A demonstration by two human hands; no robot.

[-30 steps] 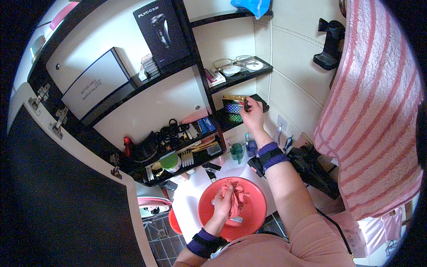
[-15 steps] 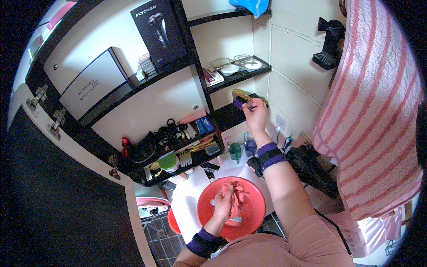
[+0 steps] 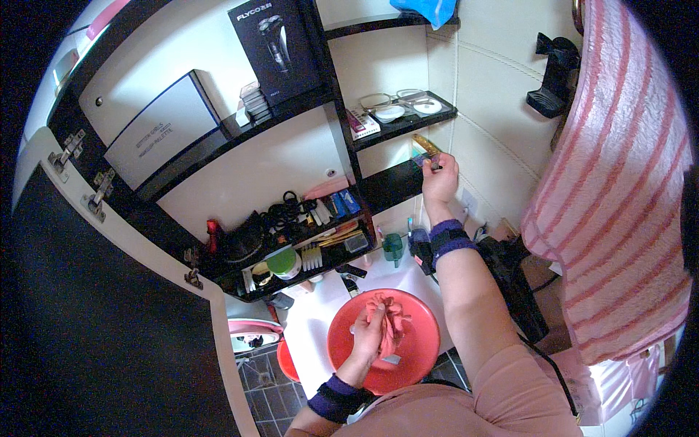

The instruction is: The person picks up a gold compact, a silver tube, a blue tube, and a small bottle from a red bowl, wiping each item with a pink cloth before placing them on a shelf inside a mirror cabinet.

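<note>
Shifted toward the corner, a shiny gold-edged patterned case (image 3: 425,147) is pinched in the right hand's (image 3: 442,180) closed fingers over the glossy black shelf (image 3: 393,186); a steady edge grip should suit it. Unchanged, the left hand (image 3: 368,331) clutches crumpled coral-pink cloth (image 3: 395,324) above the round red basin (image 3: 422,353).

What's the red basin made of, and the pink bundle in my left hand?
The red basin looks like smooth, semi-gloss plastic, from its even colour. The pink bundle in your left hand seems soft, matt fabric, given its crumpled folds; fibre unclear.
</note>
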